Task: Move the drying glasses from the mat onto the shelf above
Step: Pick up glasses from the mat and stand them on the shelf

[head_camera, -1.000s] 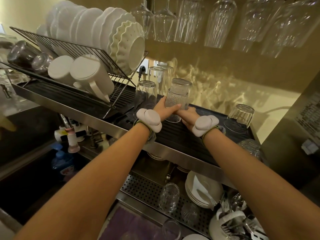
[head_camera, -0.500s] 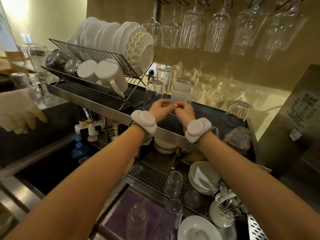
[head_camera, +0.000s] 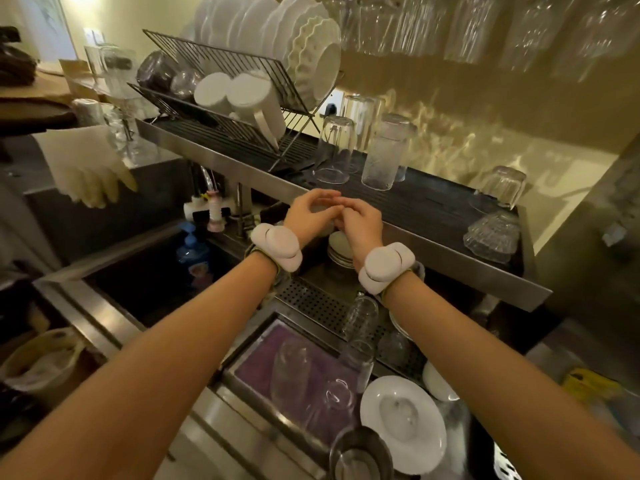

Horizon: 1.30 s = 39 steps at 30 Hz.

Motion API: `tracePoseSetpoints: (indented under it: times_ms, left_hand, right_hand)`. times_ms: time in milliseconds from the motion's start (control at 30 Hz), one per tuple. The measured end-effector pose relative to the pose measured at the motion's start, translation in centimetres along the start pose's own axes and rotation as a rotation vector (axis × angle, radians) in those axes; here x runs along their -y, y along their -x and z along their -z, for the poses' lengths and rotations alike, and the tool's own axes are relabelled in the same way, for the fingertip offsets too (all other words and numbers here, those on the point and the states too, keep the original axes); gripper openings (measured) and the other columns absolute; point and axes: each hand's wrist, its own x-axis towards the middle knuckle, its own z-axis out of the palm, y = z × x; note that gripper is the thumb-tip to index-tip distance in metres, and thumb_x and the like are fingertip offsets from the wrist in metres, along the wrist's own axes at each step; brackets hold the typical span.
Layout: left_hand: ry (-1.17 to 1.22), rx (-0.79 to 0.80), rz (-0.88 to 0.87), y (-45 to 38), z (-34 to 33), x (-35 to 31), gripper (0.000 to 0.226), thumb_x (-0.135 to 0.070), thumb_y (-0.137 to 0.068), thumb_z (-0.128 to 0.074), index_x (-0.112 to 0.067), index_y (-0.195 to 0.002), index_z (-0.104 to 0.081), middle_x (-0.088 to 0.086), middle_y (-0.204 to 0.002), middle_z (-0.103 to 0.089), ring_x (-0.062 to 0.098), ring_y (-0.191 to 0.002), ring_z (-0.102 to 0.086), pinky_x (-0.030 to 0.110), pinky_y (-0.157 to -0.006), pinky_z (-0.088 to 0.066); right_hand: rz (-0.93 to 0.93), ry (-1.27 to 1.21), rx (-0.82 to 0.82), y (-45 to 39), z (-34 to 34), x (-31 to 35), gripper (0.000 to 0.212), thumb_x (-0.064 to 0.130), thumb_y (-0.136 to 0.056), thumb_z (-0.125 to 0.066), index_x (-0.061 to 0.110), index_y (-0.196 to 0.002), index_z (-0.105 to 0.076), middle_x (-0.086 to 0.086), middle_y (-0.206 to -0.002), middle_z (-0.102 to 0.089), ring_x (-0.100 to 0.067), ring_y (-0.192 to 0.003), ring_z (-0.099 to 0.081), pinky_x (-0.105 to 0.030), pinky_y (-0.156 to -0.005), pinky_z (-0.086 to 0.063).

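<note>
Steel shelf is carrying upturned glasses; below its edge the left hand and right hand are meeting, fingers loosely curled, holding nothing.

The clear stemmed glasses hung above the hands are blurred and cut off by the top edge; the stacked white saucers are partly hidden behind the right hand.
</note>
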Motion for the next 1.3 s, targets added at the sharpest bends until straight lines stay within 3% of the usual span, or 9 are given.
tracePoseSetpoints:
  times_ms: [200, 367, 467, 567, 700, 833, 1033, 1133, 1300]
  left_hand:
    - [0.001, 0.022, 0.189, 3.6, 0.3, 3.9, 0.034, -0.017, -0.085, -0.064, -0.015, -0.119, -0.058, 0.008, -0.12, -0.062, 0.019, -0.106, -0.06, 0.016, -0.064, -0.048]
    - [-0.011, 0.045, 0.314, 6.3, 0.3, 7.4, 0.038, -0.013, -0.083, -0.066, -0.012, -0.12, -0.057, 0.011, -0.123, -0.061, 0.017, -0.106, -0.057, 0.018, -0.072, -0.047]
    - [0.028, 0.063, 0.382, 8.2, 0.2, 9.4, 0.044, -0.001, -0.081, -0.066, -0.003, -0.123, -0.054, 0.019, -0.125, -0.06, 0.028, -0.117, -0.057, 0.034, -0.097, -0.048]
    - [0.026, 0.114, 0.458, 10.4, -0.1, 11.3, 0.054, 0.007, -0.08, -0.063, 0.002, -0.131, -0.045, 0.021, -0.13, -0.055, 0.032, -0.123, -0.052, 0.038, -0.103, -0.043]
    - [0.013, 0.189, 0.517, 12.3, -0.5, 13.2, 0.065, 0.01, -0.076, -0.066, 0.003, -0.135, -0.038, 0.019, -0.133, -0.052, 0.027, -0.12, -0.053, 0.032, -0.094, -0.052]
    - [0.01, 0.242, 0.569, 13.3, -0.4, 14.6, 0.065, 0.014, -0.078, -0.062, 0.004, -0.136, -0.035, 0.023, -0.138, -0.047, 0.034, -0.128, -0.047, 0.047, -0.107, -0.04]
    - [0.056, 0.196, 0.572, 14.3, -0.3, 15.9, 0.081, 0.014, -0.074, -0.065, -0.004, -0.142, -0.025, 0.021, -0.137, -0.049, 0.035, -0.126, -0.048, 0.052, -0.103, -0.043]
    - [0.103, 0.211, 0.561, 14.4, -0.4, 16.1, 0.097, 0.018, -0.069, -0.067, -0.011, -0.145, -0.013, 0.019, -0.138, -0.048, 0.033, -0.127, -0.048, 0.053, -0.104, -0.041]
    - [0.052, 0.173, 0.512, 15.0, -0.3, 16.4, 0.101, 0.014, -0.065, -0.073, -0.015, -0.144, -0.019, 0.008, -0.125, -0.054, 0.02, -0.116, -0.052, 0.017, -0.083, -0.052]
  right_hand:
    - [-0.138, -0.032, 0.103, 2.6, -0.3, -4.0, 0.034, -0.003, -0.089, -0.038, 0.002, -0.107, -0.066, -0.016, -0.109, -0.065, -0.018, -0.095, -0.058, -0.03, -0.084, -0.05]
    - [-0.384, -0.021, 0.175, 4.0, -0.7, -8.0, 0.032, 0.007, -0.094, -0.041, 0.003, -0.116, -0.064, -0.015, -0.121, -0.064, -0.023, -0.109, -0.06, -0.031, -0.089, -0.051]
    - [-0.53, 0.044, 0.254, 5.0, -0.9, -9.4, 0.033, 0.016, -0.095, -0.044, 0.002, -0.12, -0.062, -0.019, -0.125, -0.062, -0.028, -0.109, -0.06, -0.036, -0.091, -0.049]
    - [-0.62, 0.01, 0.304, 6.5, -1.2, -10.7, 0.042, 0.023, -0.101, -0.035, -0.004, -0.125, -0.056, -0.022, -0.13, -0.058, -0.029, -0.104, -0.057, -0.031, -0.076, -0.048]
    - [-0.722, 0.042, 0.365, 7.9, -1.1, -12.4, 0.05, 0.027, -0.103, -0.027, -0.007, -0.127, -0.054, -0.023, -0.133, -0.055, -0.032, -0.119, -0.055, -0.035, -0.096, -0.044]
    - [-0.754, 0.066, 0.378, 8.7, -1.0, -13.2, 0.053, 0.031, -0.103, -0.024, -0.007, -0.126, -0.054, -0.025, -0.134, -0.053, -0.026, -0.084, -0.056, -0.034, -0.085, -0.046]
    - [-0.81, 0.059, 0.404, 8.9, -0.9, -13.7, 0.053, 0.032, -0.103, -0.024, -0.004, -0.131, -0.05, -0.024, -0.139, -0.048, -0.036, -0.128, -0.047, -0.043, -0.106, -0.038]
    - [-0.811, 0.067, 0.403, 8.7, -1.0, -14.0, 0.051, 0.031, -0.103, -0.026, -0.004, -0.129, -0.052, -0.024, -0.135, -0.052, -0.031, -0.107, -0.054, -0.043, -0.105, -0.039]
    - [-0.813, 0.111, 0.43, 8.2, -0.9, -14.8, 0.043, 0.028, -0.101, -0.032, -0.001, -0.122, -0.056, -0.021, -0.114, -0.061, -0.032, -0.098, -0.056, -0.045, -0.102, -0.042]
